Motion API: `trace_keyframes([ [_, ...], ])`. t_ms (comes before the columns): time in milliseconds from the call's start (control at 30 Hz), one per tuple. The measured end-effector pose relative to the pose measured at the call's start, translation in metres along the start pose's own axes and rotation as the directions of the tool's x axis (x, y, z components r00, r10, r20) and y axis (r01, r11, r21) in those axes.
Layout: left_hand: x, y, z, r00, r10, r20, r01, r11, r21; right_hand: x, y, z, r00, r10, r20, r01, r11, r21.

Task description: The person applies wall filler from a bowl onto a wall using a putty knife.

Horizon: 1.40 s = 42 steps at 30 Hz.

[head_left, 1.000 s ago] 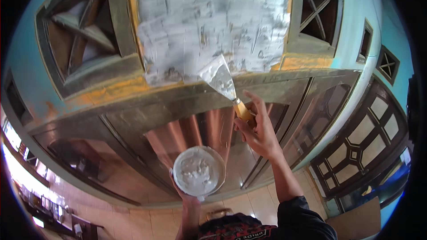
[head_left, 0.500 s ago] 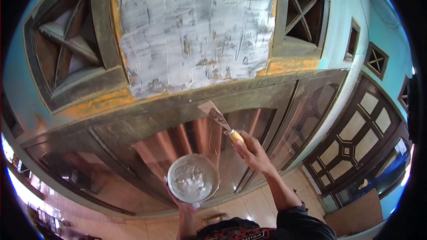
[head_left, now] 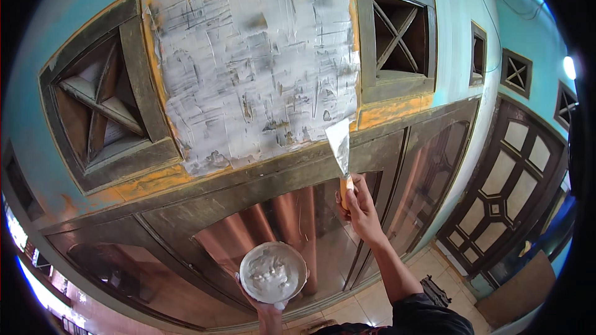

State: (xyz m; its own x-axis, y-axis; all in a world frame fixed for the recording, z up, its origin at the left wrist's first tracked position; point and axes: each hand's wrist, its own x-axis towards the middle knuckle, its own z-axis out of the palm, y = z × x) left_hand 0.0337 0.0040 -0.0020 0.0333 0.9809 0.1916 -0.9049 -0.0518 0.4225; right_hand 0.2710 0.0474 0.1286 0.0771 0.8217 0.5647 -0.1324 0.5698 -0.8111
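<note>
A round bowl (head_left: pixel 244 262) of pale grey putty (head_left: pixel 270 280) rests in my left hand (head_left: pixel 263 306), with the fingers wrapped around its side and underneath. My right hand (head_left: pixel 362 209) grips the orange-yellow handle of a putty knife (head_left: pixel 339 144). Its wide metal blade points up, with whitish putty on its face. The blade's tip appears close to the lower right corner of a large putty-coated wall patch (head_left: pixel 261 68); whether it touches, I cannot tell. That patch is whitish grey with darker streaks and crossing strokes.
Wooden vents with crossed slats flank the patch, one at left (head_left: pixel 102 102) and one at right (head_left: pixel 400 31). Below runs a brown wooden frame with glass panes (head_left: pixel 279 211). A panelled door (head_left: pixel 496 192) stands at right, near a leaning brown board (head_left: pixel 518 288).
My right hand has raised the putty knife toward the patch's lower right corner and turned its blade more upright. The bowl has shifted slightly right and down in view. My view has tilted upward.
</note>
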Motion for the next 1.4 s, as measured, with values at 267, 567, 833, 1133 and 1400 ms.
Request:
trace_keyframes([
  [267, 0.004, 0.001, 0.005, 0.996, -0.081, -0.049, 0.074, 0.989, -0.125, 0.015, 0.024, -0.011, 0.992, 0.091, -0.093, -0.086, 0.995, 0.051],
  [567, -0.003, 0.006, 0.005, 0.996, -0.081, -0.031, 0.076, 0.988, -0.135, 0.053, 0.019, 0.037, 0.998, -0.045, 0.044, 0.043, 0.998, 0.050],
  [833, -0.012, 0.007, 0.030, 0.920, 0.238, 0.312, -0.233, 0.971, -0.055, 0.083, -0.005, 0.059, 0.994, -0.085, -0.068, 0.070, 0.976, -0.206],
  [1133, -0.013, -0.004, 0.014, 0.949, 0.245, 0.199, -0.141, 0.893, -0.428, 0.074, 0.010, 0.053, 0.998, 0.058, -0.031, -0.066, 0.898, -0.436],
  [1400, -0.008, 0.012, -0.008, 0.996, -0.081, 0.024, 0.085, 0.972, -0.220, 0.040, 0.040, 0.033, 0.995, -0.093, -0.026, 0.082, 0.954, -0.290],
])
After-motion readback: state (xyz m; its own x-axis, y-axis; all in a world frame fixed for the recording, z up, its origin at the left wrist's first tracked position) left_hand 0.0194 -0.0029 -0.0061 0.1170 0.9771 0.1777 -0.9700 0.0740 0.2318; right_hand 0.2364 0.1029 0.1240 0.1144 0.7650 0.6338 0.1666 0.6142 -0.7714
